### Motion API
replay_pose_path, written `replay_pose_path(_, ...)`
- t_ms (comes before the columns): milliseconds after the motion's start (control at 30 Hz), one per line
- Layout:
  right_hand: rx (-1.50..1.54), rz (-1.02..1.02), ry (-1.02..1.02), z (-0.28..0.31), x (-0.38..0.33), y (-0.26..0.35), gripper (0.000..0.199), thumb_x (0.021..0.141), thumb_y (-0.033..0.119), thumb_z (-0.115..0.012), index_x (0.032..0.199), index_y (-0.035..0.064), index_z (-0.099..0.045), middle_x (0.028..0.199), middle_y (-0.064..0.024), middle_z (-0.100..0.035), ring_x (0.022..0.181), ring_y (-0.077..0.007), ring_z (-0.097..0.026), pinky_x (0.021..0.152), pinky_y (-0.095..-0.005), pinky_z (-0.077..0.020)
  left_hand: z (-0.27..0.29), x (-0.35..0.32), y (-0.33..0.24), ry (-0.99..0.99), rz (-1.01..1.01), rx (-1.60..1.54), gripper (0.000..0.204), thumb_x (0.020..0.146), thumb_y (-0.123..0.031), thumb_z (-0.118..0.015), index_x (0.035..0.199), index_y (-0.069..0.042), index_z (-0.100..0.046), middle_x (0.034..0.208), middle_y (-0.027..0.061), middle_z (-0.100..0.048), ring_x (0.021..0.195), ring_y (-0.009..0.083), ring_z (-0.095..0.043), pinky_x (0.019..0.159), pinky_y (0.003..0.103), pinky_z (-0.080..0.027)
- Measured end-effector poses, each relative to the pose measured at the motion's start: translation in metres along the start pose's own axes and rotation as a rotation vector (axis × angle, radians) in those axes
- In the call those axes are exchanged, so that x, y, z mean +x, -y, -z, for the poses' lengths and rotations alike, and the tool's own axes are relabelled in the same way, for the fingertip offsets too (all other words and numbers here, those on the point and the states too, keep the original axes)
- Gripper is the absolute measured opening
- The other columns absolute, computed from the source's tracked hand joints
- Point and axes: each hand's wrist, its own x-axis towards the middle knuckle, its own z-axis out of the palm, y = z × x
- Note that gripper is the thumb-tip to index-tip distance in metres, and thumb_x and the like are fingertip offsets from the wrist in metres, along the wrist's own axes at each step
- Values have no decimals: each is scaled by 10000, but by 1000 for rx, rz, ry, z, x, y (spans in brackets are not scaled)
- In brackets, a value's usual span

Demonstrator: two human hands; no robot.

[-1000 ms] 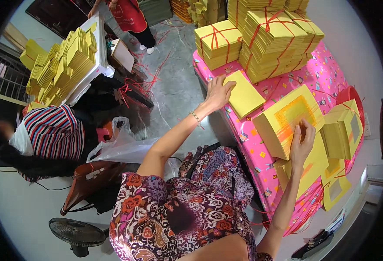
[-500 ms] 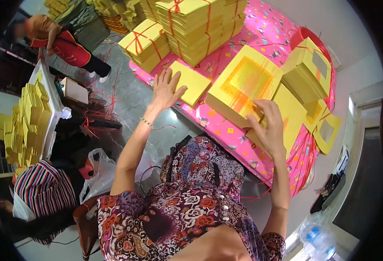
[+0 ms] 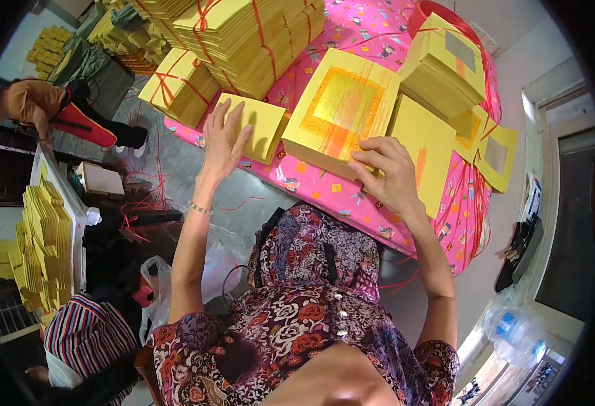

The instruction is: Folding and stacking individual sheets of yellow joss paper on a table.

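A low stack of yellow paper (image 3: 260, 125) lies on the near edge of the table. My left hand (image 3: 223, 145) is at its left side, open, fingers spread over its edge. To the right sits a thicker stack of yellow paper with a gold square and orange border (image 3: 345, 101) on its top sheet. My right hand (image 3: 388, 172) is at that stack's near right corner, its fingers loosely bent and the thumb apart, with nothing seen in it. Beside it lies another yellow paper stack (image 3: 429, 152), partly behind my right hand.
Tall bundles (image 3: 243, 47) tied with red string stand at the back left. Another stack (image 3: 446, 57) rises at the right near a red basin (image 3: 432, 10). The pink patterned cover (image 3: 341, 189) drapes the table. A person (image 3: 37, 108) bends over a side table at far left.
The view has shifted, so the table and stacks sit further left and higher in the picture. Both hands stay beside the same two stacks, with the right fingers slightly more bent.
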Motion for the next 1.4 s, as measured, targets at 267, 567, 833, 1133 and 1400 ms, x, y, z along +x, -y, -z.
replay_pose_path(267, 295, -206, -41, -9, -1, -5, 73, 830, 131, -754, 838, 59, -764, 854, -55, -669, 833, -189, -597, 633, -296, -507, 15, 20, -81, 161, -195, -503, 513, 795, -180, -813, 1275, -103, -649, 1344, 135, -571, 1266, 309, -533, 1044, 399, -445)
replay_pose_path(567, 406, -336, -29, -11, 0, -6, 85, 822, 140, -761, 819, 55, -763, 824, -40, -657, 811, -158, -604, 637, -284, -499, 6, 27, -90, 183, -266, -410, 334, 805, -168, -789, 1129, -105, -735, 1273, 96, -631, 1198, 286, -554, 1010, 401, -467)
replay_pose_path(833, 453, -385, -18, -9, 2, -4, 93, 826, 133, -754, 817, 41, -763, 829, -50, -658, 813, -144, -612, 653, -268, -507, 7, 28, -92, 194, -238, -423, 315, 803, -177, -792, 1107, -105, -744, 1276, 92, -633, 1200, 286, -553, 1012, 408, -460)
replay_pose_path(1133, 450, -396, -24, -10, 2, -4, 78, 816, 124, -747, 806, 49, -768, 814, -49, -660, 805, -145, -609, 640, -271, -504, 8, 29, -92, 205, -228, -423, 315, 791, -180, -802, 1092, -102, -749, 1268, 96, -638, 1199, 287, -552, 1019, 409, -451)
replay_pose_path(1400, 442, -386, -57, -14, 4, -4, 68, 799, 119, -753, 789, 53, -764, 793, -42, -658, 797, -146, -602, 621, -272, -492, 8, 30, -92, 184, -246, -388, 313, 787, -230, -798, 1065, -97, -743, 1247, 110, -634, 1171, 308, -547, 989, 410, -482)
